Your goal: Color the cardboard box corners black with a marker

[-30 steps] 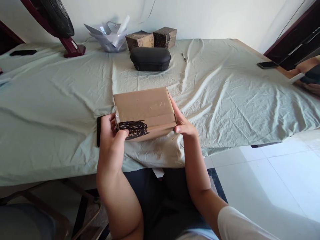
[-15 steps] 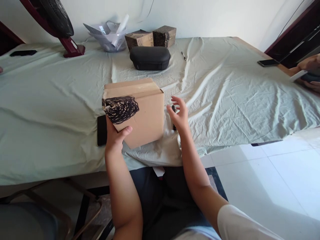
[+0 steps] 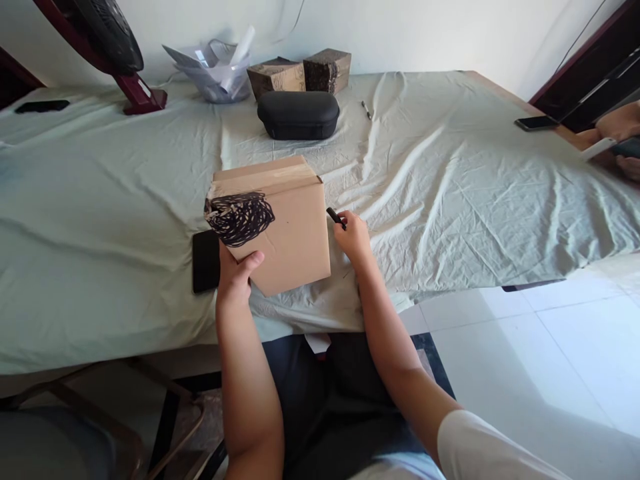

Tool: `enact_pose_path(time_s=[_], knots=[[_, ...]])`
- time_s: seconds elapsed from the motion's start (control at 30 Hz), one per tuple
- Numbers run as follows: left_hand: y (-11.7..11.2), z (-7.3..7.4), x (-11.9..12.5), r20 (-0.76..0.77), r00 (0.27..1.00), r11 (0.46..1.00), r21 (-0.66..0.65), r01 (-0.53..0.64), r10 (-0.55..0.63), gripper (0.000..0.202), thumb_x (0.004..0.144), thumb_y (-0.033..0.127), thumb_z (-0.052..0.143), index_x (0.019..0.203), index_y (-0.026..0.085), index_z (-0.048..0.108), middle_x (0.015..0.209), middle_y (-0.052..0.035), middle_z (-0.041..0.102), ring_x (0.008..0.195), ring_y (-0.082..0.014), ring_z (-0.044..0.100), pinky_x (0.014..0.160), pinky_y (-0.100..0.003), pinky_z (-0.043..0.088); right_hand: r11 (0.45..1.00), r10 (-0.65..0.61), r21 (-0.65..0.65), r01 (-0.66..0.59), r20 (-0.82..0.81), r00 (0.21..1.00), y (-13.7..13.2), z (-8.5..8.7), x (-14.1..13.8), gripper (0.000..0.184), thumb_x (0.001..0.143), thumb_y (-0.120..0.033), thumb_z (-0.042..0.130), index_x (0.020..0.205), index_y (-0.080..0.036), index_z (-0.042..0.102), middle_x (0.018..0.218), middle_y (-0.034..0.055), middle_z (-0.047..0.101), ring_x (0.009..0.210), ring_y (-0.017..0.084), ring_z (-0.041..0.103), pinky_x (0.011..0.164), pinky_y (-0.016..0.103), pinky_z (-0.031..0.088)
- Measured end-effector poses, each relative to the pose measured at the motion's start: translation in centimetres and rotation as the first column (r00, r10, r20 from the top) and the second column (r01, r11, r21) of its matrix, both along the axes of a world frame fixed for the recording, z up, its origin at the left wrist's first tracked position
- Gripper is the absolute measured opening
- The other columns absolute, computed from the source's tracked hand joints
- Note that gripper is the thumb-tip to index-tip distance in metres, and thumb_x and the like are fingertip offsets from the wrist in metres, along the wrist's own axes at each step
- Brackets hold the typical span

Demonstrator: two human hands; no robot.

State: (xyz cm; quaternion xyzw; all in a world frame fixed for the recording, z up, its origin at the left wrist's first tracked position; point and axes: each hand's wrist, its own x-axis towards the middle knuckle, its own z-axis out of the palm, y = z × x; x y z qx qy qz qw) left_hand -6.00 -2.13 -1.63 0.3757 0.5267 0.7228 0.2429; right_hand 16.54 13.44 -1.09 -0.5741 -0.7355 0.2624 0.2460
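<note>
A brown cardboard box point(image 3: 295, 243), tilted toward me, has a dense black scribble at its upper left corner. My left hand point(image 3: 237, 270) grips its lower left corner, thumb on the front face and the other fingers hidden behind. Just off the box's right side, my right hand point(image 3: 354, 235) is closed around a black marker point(image 3: 336, 217), which points up and to the left. A black phone point(image 3: 205, 261) lies flat on the cloth beside my left hand, partly covered by the hand and box.
Behind the box sits a black zip case point(image 3: 299, 116), with two scribbled boxes point(image 3: 327, 71) and a clear plastic basket point(image 3: 220, 77) farther back. A fan point(image 3: 143, 97) stands at the left. Another person's hands point(image 3: 620, 133) hold something at the right edge, near a phone point(image 3: 536, 124).
My right hand has closed on the marker that lay on the cloth and lifted it toward the box. The box has shifted only slightly in my left hand.
</note>
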Motion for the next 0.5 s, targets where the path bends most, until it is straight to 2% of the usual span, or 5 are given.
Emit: enact_pose_path(time_s=[0.13, 0.27, 0.5], knots=[[-0.01, -0.11, 0.11, 0.039, 0.999, 1.000, -0.012, -0.010, 0.011, 0.102, 0.056, 0.069, 0.099, 0.145, 0.030, 0.068, 0.142, -0.0135, 0.075, 0.133, -0.0399, 0.074, 0.116, -0.055, 0.061, 1.000, 0.004, -0.006, -0.004, -0.050, 0.999, 0.10, -0.48, -0.07, 0.037, 0.100, -0.022, 0.052, 0.127, -0.016, 0.077, 0.121, 0.0163, 0.081, 0.103, 0.028, 0.073, 0.089, 0.037, 0.053], [-0.02, -0.26, -0.02, 0.055, 0.998, 1.000, -0.023, -0.020, 0.021, 0.097, 0.057, 0.070, 0.098, 0.142, 0.031, 0.071, 0.139, -0.0120, 0.076, 0.132, -0.0386, 0.074, 0.115, -0.054, 0.062, 1.000, 0.020, -0.002, -0.021, -0.031, 0.999, 0.16, -0.40, -0.04, 0.038, 0.103, -0.024, 0.051, 0.129, -0.015, 0.078, 0.124, 0.0174, 0.083, 0.108, 0.029, 0.075, 0.091, 0.037, 0.054], [0.19, -0.69, -0.34, 0.003, 1.000, 1.000, 0.008, 0.010, -0.010, 0.102, 0.061, 0.071, 0.097, 0.149, 0.030, 0.065, 0.144, -0.0142, 0.074, 0.136, -0.0405, 0.072, 0.117, -0.057, 0.060, 0.998, 0.044, -0.054, -0.042, 0.043, 0.998, -0.05, 0.33, 0.31, 0.043, 0.113, -0.032, 0.046, 0.136, -0.018, 0.078, 0.124, 0.0180, 0.084, 0.115, 0.034, 0.077, 0.095, 0.041, 0.056]])
